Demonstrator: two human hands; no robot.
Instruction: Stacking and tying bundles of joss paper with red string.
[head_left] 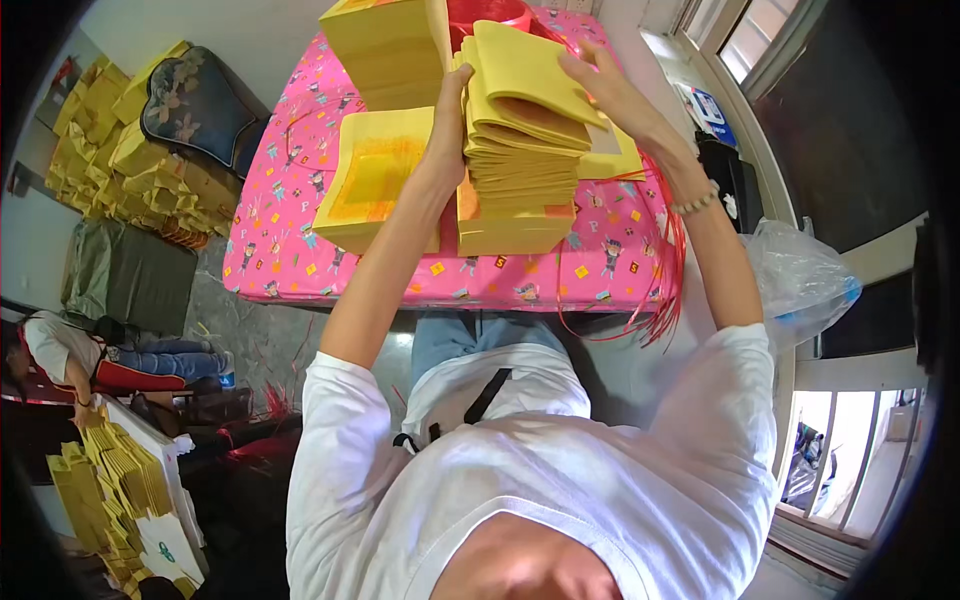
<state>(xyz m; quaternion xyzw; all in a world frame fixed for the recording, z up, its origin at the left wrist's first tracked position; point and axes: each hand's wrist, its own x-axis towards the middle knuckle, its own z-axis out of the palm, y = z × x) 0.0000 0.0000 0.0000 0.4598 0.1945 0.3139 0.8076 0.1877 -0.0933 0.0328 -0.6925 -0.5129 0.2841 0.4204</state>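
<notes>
My left hand (448, 130) is closed along the left side of a thick stack of folded yellow paper (525, 130). The folded layers fan out toward the front and right. At the stack's upper right, my right hand (615, 95) has its fingers stretched apart, their tips at the edge of the top fold. Beneath the folded stack lies a squared block of yellow paper (515, 235). Left of my left forearm is a yellow paper pile with an orange printed patch (375, 170). A taller yellow block (390, 55) stands behind it.
A pink patterned cloth (280, 220) covers the table. Red strings (670, 270) hang off its right side, and a red basin (490, 12) stands at the back. A clear plastic bag (800, 275) is at right. Leftward are a chair (190, 110), heaped yellow paper (100, 150) and another person (75, 345).
</notes>
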